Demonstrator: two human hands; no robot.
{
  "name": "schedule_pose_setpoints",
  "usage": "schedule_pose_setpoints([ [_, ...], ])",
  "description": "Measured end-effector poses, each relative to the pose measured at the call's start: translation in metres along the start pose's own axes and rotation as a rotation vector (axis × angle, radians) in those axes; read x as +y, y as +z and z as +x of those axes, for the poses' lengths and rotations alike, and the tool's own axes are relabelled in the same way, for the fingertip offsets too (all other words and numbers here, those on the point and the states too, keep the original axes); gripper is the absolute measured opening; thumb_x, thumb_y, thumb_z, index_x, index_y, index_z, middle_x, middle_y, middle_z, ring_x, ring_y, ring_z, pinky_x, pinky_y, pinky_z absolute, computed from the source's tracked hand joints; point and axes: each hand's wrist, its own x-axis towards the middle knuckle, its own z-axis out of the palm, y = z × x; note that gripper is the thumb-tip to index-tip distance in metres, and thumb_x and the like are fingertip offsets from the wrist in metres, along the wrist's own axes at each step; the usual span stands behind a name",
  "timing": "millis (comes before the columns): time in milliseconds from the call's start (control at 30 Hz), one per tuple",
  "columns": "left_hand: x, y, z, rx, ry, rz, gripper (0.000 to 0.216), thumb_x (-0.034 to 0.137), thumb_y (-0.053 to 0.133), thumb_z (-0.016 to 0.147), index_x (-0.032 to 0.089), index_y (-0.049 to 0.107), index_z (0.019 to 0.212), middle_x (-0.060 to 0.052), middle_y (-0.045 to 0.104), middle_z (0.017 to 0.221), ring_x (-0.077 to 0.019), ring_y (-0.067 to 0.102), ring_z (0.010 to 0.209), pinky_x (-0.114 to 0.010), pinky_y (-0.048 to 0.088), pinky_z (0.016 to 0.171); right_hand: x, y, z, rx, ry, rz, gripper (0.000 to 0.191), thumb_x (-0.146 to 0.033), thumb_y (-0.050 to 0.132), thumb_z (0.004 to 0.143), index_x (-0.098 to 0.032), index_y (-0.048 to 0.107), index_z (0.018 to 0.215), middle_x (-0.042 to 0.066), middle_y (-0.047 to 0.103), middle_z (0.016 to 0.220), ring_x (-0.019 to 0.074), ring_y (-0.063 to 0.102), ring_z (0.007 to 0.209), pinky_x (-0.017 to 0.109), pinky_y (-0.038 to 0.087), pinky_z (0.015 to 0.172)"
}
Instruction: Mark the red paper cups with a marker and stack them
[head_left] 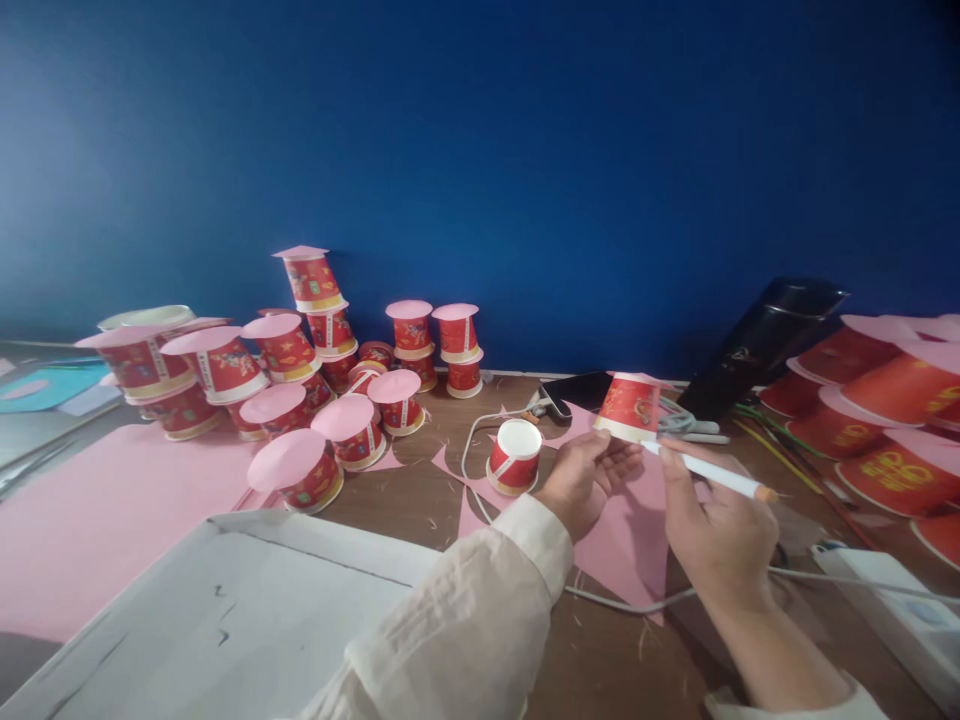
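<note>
My left hand [589, 482] grips the rim of a red patterned paper cup [628, 405], thumb at its lower left edge. That cup is upside down, with pink paper on its upturned base. In my right hand [712, 520] is a slim white pen [712, 470] with an orange-brown end, its tip touching or very near the cup's rim. Left of my hands another red paper cup [514, 465] stands with its white round face up. Under both hands lies a cut pink paper sheet [622, 540].
Several red cups topped with pink discs [349, 418] stand stacked at left; more red cups [900, 400] crowd the right. A black bottle [765, 345] leans by the blue wall. A white cable [637, 606] crosses the table. A white box lid [300, 610] lies front left; a power strip [892, 590] right.
</note>
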Motion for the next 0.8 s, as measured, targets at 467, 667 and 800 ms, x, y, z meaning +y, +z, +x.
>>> schedule_pose_setpoints([
  [467,0.004,0.002,0.007,0.133,-0.072,-0.093,0.026,0.014,0.052,0.096,0.01,0.067,0.076,-0.008,0.065,0.07,-0.015,0.066,0.067,-0.028,0.055,0.079,0.003,-0.002,-0.002,0.025,0.051,-0.073,0.026,-0.035,0.056,0.102,-0.018,0.075,0.105,0.009,0.075,0.099,0.0247,0.07,0.089,0.034,0.052,0.077],
  [667,0.004,0.0,0.01,0.147,-0.065,-0.107,0.019,0.016,0.055,0.094,0.011,0.067,0.08,-0.008,0.066,0.071,-0.0176,0.067,0.068,-0.03,0.055,0.075,0.002,-0.004,0.001,-0.002,0.016,0.012,0.023,-0.033,0.055,0.102,-0.02,0.074,0.105,0.008,0.074,0.103,0.0235,0.07,0.096,0.034,0.053,0.086],
  [800,0.005,0.0,0.009,0.157,-0.066,-0.078,0.02,0.015,0.055,0.094,0.011,0.068,0.08,-0.009,0.066,0.072,-0.0172,0.067,0.068,-0.03,0.055,0.077,-0.001,-0.004,0.002,-0.019,0.01,0.058,0.02,-0.031,0.057,0.102,-0.02,0.073,0.106,0.007,0.074,0.103,0.0228,0.07,0.097,0.033,0.053,0.086],
])
